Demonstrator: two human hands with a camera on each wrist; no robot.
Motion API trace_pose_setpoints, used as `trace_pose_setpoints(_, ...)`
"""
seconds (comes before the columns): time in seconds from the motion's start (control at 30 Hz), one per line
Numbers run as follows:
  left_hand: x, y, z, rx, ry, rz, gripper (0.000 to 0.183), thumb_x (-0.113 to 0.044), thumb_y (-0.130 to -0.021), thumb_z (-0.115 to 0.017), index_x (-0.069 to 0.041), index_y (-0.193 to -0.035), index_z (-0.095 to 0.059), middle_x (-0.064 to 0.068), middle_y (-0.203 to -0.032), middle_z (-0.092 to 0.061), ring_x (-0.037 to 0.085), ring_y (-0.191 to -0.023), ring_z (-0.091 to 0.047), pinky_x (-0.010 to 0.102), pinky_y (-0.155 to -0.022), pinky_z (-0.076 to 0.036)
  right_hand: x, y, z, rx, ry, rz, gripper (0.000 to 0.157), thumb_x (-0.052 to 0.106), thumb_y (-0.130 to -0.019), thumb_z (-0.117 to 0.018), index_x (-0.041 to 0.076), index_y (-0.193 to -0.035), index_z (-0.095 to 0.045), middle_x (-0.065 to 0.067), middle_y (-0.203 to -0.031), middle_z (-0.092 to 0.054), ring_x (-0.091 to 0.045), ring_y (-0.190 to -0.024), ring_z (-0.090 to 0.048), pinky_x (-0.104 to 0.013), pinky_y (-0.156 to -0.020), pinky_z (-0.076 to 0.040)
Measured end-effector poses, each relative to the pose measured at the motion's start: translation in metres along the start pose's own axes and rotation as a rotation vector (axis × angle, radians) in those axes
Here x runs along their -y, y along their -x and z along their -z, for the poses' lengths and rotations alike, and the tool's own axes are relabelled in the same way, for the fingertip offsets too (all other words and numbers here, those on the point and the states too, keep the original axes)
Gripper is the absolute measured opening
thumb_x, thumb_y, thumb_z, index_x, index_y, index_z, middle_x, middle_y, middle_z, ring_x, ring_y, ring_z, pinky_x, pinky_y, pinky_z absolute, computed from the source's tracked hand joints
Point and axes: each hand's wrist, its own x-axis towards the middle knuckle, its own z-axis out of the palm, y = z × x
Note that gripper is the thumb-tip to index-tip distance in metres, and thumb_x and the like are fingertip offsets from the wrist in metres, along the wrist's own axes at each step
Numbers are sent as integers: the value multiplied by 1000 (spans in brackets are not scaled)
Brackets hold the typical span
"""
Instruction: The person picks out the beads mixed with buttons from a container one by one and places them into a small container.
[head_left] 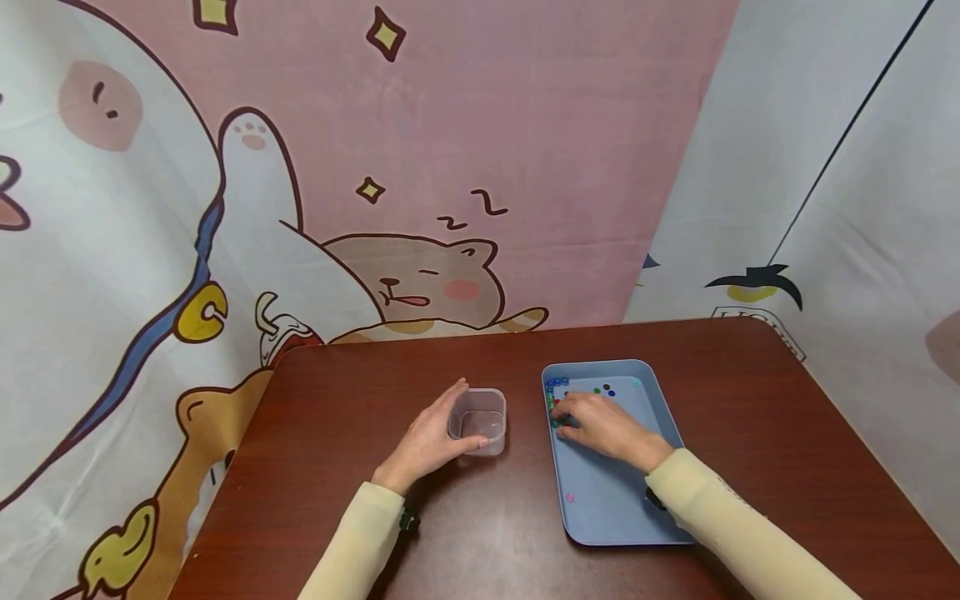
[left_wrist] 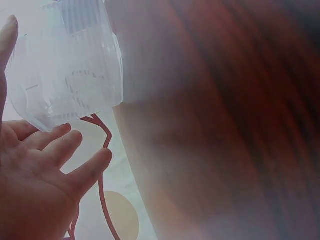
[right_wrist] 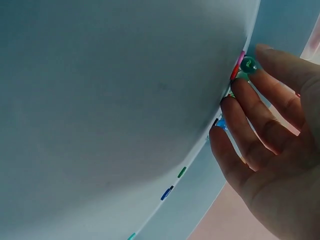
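In the head view, my left hand (head_left: 431, 435) holds a clear plastic box (head_left: 480, 421) from its left side, thumb along the near wall and fingers toward the far wall. The left wrist view shows the box (left_wrist: 67, 65) close up, with the lower fingers loosely spread beneath it. My right hand (head_left: 603, 423) is over the left side of a blue tray (head_left: 615, 492). Its thumb and index fingertips pinch a green glass marble (right_wrist: 248, 65) beside the tray's wall. Other fingers hang near a blue marble (right_wrist: 222, 123).
Blue marbles (head_left: 557, 382) line the tray's far left corner. Small flat discs lie in the tray, among them a pink disc (head_left: 570, 497), a green disc (right_wrist: 182, 172) and a blue disc (right_wrist: 166, 193). A brown table (head_left: 360, 375) meets a cartoon-printed cloth (head_left: 525, 167) behind.
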Motion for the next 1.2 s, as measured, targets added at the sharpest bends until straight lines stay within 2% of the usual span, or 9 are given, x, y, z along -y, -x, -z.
trace_pose_setpoints(0.17,0,0,1,-1,3,-10,105,-57,-82,-84,-13,-163,-34,0,-168,-31,30,-143,-46,55,-112,-41,-1,-2,-4,-15,13,21,16,12,-85,-85,10,-100,-78,3,-91,-66,-12,-81,-64,-32,-69,-54)
trace_pose_setpoints(0.47,1,0,-1,-5,7,-22,105,-59,-81,-83,-16,-163,-34,2,-168,-31,30,-145,-44,55,-112,-41,0,-2,-5,-36,50,30,13,10,-85,-85,11,-95,-76,4,-90,-66,-16,-82,-66,-35,-71,-56)
trace_pose_setpoints(0.6,2,0,-1,-10,6,-23,105,-59,-81,-83,-15,-163,-34,2,-168,-32,30,-145,-44,54,-112,-41,4,1,1,-50,11,-9,13,10,-87,-84,9,-98,-77,1,-93,-70,-19,-87,-68,-40,-76,-58)
trace_pose_setpoints(0.8,2,-1,-1,-17,1,-16,104,-57,-81,-84,-15,-163,-35,1,-168,-33,29,-144,-46,54,-112,-42,10,5,16,-124,-24,-39,16,8,-88,-83,5,-103,-78,-8,-104,-75,-31,-101,-71,-50,-86,-57)
trace_pose_setpoints(1.0,2,-1,-1,-17,3,-13,104,-57,-81,-84,-17,-163,-34,1,-168,-33,29,-143,-46,53,-112,-42,17,6,28,-190,-50,-62,20,12,-89,-83,6,-108,-78,-8,-109,-74,-30,-106,-70,-50,-89,-57)
trace_pose_setpoints(1.2,2,-1,-1,-15,-3,-12,105,-58,-81,-84,-15,-163,-34,2,-168,-32,29,-144,-45,53,-113,-41,28,6,36,-232,-81,-54,19,16,-92,-80,10,-110,-77,-2,-110,-72,-24,-103,-70,-46,-84,-59)
